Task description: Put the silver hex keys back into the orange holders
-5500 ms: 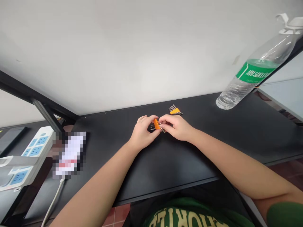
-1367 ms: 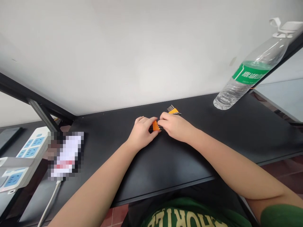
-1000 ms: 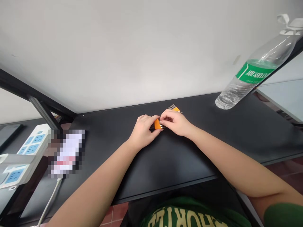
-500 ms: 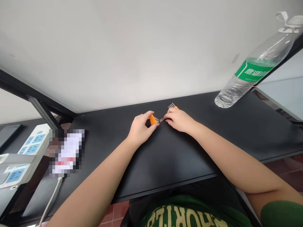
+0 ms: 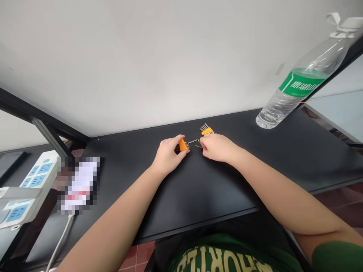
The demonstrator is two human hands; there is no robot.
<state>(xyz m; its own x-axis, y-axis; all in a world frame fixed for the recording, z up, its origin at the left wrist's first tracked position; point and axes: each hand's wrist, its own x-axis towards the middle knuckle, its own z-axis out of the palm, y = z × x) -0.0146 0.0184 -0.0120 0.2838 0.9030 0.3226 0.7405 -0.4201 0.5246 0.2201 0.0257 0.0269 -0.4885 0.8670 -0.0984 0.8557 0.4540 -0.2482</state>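
Observation:
My left hand (image 5: 168, 155) is closed on an orange hex key holder (image 5: 183, 144), thumb and fingers on its two sides. Several metal key ends stick out of it to the right. One L-shaped hex key (image 5: 194, 141) reaches farther out, its bend close to my right fingertips. My right hand (image 5: 217, 147) is pinched on another thin metal hex key (image 5: 199, 146), whose end points left toward the holder. Just behind the right hand lies a second orange hex key holder (image 5: 207, 130) with several keys in it, partly hidden by that hand.
Both hands are over a black table (image 5: 181, 204) against a white wall. A large water bottle (image 5: 295, 85) stands at the back right. On the left are a blurred-out item (image 5: 81, 185) with a white cable (image 5: 61, 241) and a power strip (image 5: 36, 181).
My right hand has drawn a little to the right, away from the left hand, with a hex key. More of the second holder shows now. My left hand has stayed nearly still.

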